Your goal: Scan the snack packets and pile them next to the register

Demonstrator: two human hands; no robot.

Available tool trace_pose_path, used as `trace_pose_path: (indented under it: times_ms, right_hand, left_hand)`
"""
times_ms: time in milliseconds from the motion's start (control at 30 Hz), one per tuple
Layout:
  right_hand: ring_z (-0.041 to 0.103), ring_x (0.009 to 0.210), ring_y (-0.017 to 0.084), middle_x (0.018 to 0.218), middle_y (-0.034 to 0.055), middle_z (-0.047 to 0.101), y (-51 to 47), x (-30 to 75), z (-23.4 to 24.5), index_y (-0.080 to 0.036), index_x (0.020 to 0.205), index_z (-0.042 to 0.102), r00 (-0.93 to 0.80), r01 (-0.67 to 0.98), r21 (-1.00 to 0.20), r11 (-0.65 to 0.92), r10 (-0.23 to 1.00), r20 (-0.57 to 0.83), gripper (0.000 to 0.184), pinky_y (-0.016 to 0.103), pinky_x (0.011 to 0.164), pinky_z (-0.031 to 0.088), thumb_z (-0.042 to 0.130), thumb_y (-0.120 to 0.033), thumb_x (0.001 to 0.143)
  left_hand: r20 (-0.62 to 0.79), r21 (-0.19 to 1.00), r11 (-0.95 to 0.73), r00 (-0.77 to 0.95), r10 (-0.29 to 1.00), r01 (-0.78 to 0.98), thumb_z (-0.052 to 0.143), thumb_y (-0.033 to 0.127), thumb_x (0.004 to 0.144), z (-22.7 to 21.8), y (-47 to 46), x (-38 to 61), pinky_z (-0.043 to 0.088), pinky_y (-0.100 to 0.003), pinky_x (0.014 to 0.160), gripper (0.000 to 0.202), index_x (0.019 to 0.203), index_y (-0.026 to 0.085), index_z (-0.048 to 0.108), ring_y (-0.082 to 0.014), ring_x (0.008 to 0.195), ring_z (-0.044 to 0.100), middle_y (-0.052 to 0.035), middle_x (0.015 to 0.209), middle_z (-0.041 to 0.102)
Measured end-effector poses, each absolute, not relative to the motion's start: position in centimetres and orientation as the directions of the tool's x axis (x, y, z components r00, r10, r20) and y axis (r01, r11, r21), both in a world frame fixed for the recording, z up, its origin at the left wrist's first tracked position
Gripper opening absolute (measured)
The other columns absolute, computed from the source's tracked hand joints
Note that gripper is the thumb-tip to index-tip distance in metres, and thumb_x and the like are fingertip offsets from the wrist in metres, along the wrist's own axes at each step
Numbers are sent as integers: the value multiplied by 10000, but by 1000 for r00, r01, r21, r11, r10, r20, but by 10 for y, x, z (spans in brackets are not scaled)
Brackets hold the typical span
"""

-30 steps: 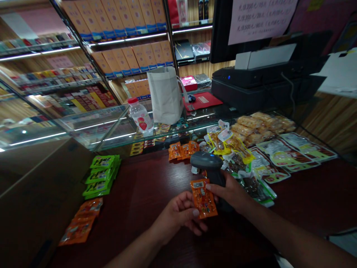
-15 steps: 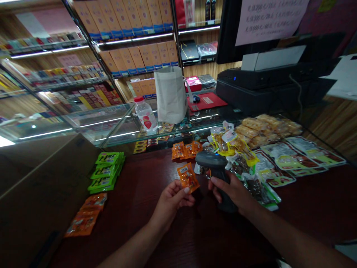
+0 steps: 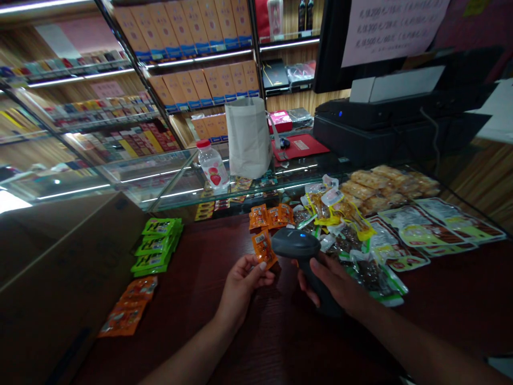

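Note:
My left hand (image 3: 247,278) pinches an orange snack packet (image 3: 262,247) by its lower edge, its barcode side up, above the dark wooden counter (image 3: 192,310). Wrapped round the handle of a dark grey barcode scanner (image 3: 295,243) is my right hand (image 3: 332,280). The scanner's head points left and overlaps the packet's right edge; I cannot tell whether they touch. A blue light glows on its top. Just beyond lie more orange packets (image 3: 271,215). Green snack packets (image 3: 156,243) and further orange packets (image 3: 130,306) lie to the left.
A cardboard box (image 3: 60,278) stands at the left edge. On the right are brown snacks in clear bags (image 3: 366,272), flat packs (image 3: 417,230) and bagged pastries (image 3: 388,184). Behind, a bottle (image 3: 212,166) and white paper bag (image 3: 248,139) stand on a glass case beside the till (image 3: 368,120).
The scanner has moved left and its head now reaches the orange packet's edge. My left hand has shifted slightly left with the packet. The whole view has swung a little.

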State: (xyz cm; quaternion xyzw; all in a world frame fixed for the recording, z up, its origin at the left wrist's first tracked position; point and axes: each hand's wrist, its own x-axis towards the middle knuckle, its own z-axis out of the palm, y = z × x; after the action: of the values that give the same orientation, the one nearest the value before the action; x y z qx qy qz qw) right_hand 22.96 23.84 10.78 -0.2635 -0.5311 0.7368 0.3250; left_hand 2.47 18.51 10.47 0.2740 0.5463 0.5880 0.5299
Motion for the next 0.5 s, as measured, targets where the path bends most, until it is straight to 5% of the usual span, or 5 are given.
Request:
trace_pose_path:
  times_ms: [500]
  right_hand:
    - [490, 417, 76, 684, 1, 604, 234, 232, 113, -176, 926, 541, -659, -179, -958, -224, 751, -52, 534, 204, 414, 371, 558, -703, 841]
  left_hand:
    - [-231, 948, 146, -294, 927, -284, 830, 339, 685, 103, 185, 24, 568, -240, 643, 365, 862, 161, 565, -124, 636, 672, 3, 714, 687]
